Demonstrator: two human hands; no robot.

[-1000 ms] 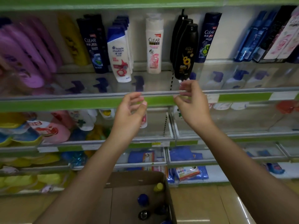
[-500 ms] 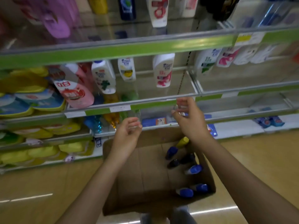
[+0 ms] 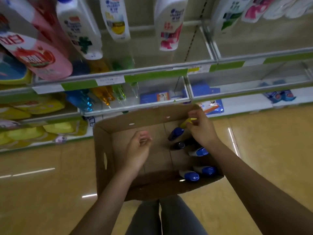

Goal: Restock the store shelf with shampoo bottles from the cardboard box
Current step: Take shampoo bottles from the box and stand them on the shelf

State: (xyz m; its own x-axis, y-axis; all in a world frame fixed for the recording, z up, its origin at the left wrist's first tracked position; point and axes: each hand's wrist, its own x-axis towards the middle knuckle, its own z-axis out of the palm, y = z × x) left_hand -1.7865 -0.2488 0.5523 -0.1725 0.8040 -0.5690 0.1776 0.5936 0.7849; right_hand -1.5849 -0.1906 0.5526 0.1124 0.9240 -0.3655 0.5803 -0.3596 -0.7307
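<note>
An open cardboard box (image 3: 105,150) stands on the floor below me. Along its right side lie several shampoo bottles: a yellow-capped one (image 3: 185,122), a blue-capped one (image 3: 176,133), a dark one (image 3: 180,145) and white ones with blue caps (image 3: 189,175). My right hand (image 3: 201,128) hovers over the yellow-capped bottle, fingers curled and apart, holding nothing. My left hand (image 3: 138,150) hangs above the bare middle of the box, loosely open and empty. White shampoo bottles (image 3: 169,22) stand on the shelf (image 3: 152,74) above.
Shelves with green edge strips run across the top, holding pink, white and yellow packs. Lower shelves carry blue packets (image 3: 154,97). A shiny tan floor (image 3: 42,192) surrounds the box. My legs (image 3: 162,217) stand just behind it.
My view has tilted down from the upper shelf to the box. Both hands dropped from the shelf edge to over the box, the right one reaching the bottles.
</note>
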